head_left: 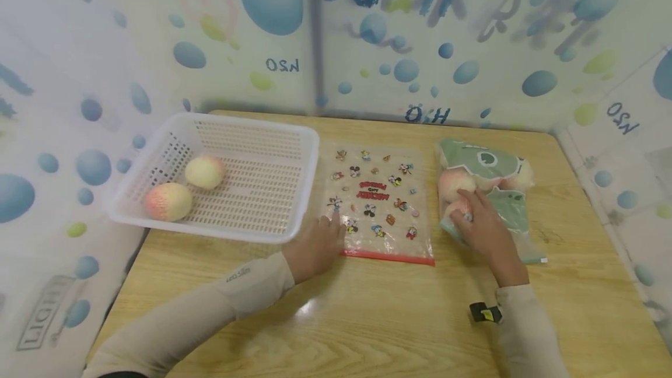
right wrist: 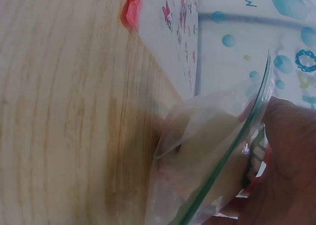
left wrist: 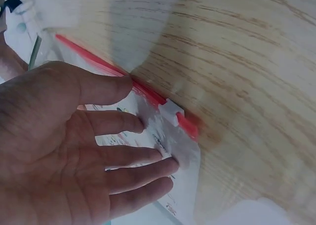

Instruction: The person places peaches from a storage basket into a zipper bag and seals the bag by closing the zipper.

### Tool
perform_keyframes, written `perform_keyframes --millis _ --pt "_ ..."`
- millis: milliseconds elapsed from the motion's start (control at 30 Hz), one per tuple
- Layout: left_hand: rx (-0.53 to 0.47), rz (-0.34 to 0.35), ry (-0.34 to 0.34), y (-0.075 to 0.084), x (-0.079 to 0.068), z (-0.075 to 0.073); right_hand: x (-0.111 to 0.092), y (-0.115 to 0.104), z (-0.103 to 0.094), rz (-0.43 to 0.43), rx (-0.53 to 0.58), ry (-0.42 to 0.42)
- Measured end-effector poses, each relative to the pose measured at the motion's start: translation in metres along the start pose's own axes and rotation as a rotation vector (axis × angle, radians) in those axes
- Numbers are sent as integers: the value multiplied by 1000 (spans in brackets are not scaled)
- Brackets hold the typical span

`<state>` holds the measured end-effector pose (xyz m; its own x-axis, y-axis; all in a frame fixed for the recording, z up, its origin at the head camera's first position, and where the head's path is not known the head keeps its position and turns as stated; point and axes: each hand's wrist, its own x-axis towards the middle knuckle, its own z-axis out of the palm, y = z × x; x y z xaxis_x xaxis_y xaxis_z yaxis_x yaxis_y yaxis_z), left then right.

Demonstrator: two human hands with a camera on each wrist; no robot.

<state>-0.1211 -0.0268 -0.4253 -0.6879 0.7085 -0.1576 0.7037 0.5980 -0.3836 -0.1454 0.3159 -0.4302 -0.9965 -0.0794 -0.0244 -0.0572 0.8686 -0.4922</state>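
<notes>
On the right of the wooden table, a green-printed zip bag of peaches is grasped by the right hand; at the centre, a flat Mickey and Friends zip bag is overlapped by the left hand, its fingers extended and unclenched; two peaches are contained in the white plastic basket at left
</notes>
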Motion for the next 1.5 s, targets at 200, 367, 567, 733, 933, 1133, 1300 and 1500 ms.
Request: perform_keyframes --millis 200,367,567,733,933,1133,1300,1500 --pt "-38 -13 -18 0 0 2 13 5 -5 -16 16 -11" --pt "-34 -13 -36 1 0 1 22 11 -6 -11 25 12" --pt "-21 -23 -56 3 0 2 33 18 -4 -10 3 33" --pt "-5 -21 -33 5 0 6 37 21 -3 -23 -9 57" --pt "25 -9 72 6 1 9 32 18 1 -97 -18 119" --pt "-9 12 205 8 -3 11 5 -16 7 -283 -8 279" --pt "-71 32 157 14 -1 15 -39 -59 32 -540 -46 108" --pt "-81 9 99 18 2 15 -64 -74 77 -630 -123 -78"
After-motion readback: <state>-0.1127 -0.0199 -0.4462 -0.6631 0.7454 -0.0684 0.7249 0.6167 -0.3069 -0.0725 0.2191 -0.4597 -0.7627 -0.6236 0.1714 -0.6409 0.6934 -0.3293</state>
